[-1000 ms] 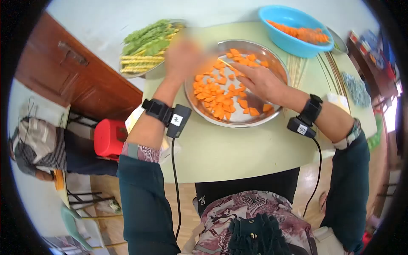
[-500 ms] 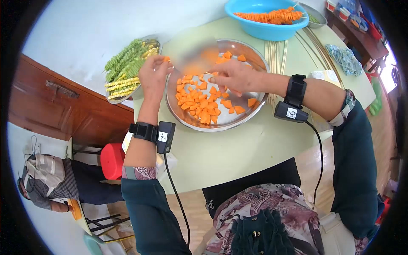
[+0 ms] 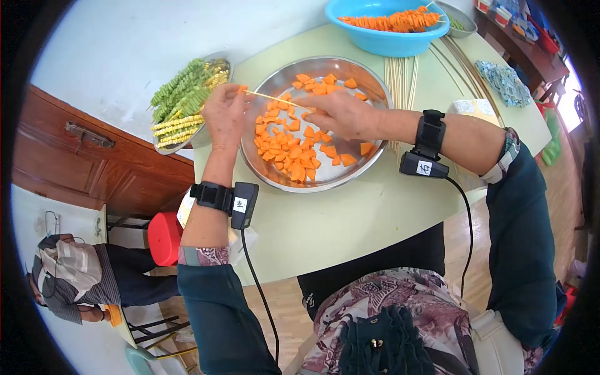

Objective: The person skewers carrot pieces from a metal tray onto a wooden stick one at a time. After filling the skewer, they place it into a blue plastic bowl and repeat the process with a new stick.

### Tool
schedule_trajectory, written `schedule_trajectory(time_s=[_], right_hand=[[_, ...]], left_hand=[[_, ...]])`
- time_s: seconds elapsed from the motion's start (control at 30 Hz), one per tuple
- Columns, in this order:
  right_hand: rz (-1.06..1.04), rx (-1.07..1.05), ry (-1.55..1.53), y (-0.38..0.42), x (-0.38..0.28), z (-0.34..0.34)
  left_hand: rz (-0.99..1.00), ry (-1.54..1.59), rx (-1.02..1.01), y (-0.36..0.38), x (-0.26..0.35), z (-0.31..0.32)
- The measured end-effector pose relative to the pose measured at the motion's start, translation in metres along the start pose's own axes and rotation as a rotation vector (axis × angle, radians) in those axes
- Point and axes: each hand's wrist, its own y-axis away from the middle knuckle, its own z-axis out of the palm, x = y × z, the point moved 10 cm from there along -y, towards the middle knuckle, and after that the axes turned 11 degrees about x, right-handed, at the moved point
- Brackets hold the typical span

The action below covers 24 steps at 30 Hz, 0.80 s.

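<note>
My left hand (image 3: 223, 119) pinches an orange carrot piece (image 3: 242, 89) over the left rim of a round steel tray (image 3: 262, 177). My right hand (image 3: 349, 115) grips a thin bamboo skewer (image 3: 275, 98) above the tray, knuckles up. The skewer slants from the right fingers up to the carrot piece at the left fingertips. Below, cut carrot pieces (image 3: 289, 150) lie heaped in the tray's left and lower part, with more scattered at the back and right. Part of the right fingers' grip is hidden under the hand.
Behind the tray stands a blue basin (image 3: 375, 44) with carrot skewers (image 3: 400, 22). Loose bamboo skewers (image 3: 400, 81) lie to the right, near a bluish cloth (image 3: 504, 84). A dish with green and yellow skewers (image 3: 181, 103) is at the left. Another person (image 3: 94, 275) stands beyond the red stool (image 3: 164, 239).
The skewer now shows plainly between my hands, where a blur covered that area before. My left fingers have closed in around the carrot piece. The whole view has shifted slightly.
</note>
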Motion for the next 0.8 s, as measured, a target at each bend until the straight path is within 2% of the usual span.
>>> schedule_trajectory(time_s=[0.13, 0.57, 0.63, 0.77, 0.8], right_hand=[[0.045, 0.003, -0.065, 0.000, 0.003, 0.000], [0.054, -0.018, 0.012, 0.001, 0.002, -0.001], [0.197, -0.107, -0.008, 0.003, 0.009, 0.003], [0.172, -0.106, -0.070, 0.001, 0.007, 0.007], [0.284, -0.139, -0.171, 0.001, 0.008, 0.006]], left_hand=[[-0.041, -0.034, -0.024, 0.002, -0.002, 0.004], [-0.067, 0.002, -0.045, 0.003, 0.002, 0.007], [-0.060, 0.010, -0.050, 0.004, 0.004, 0.007], [-0.091, -0.042, -0.060, 0.004, 0.004, 0.007], [-0.092, -0.005, -0.129, 0.009, 0.008, 0.015]])
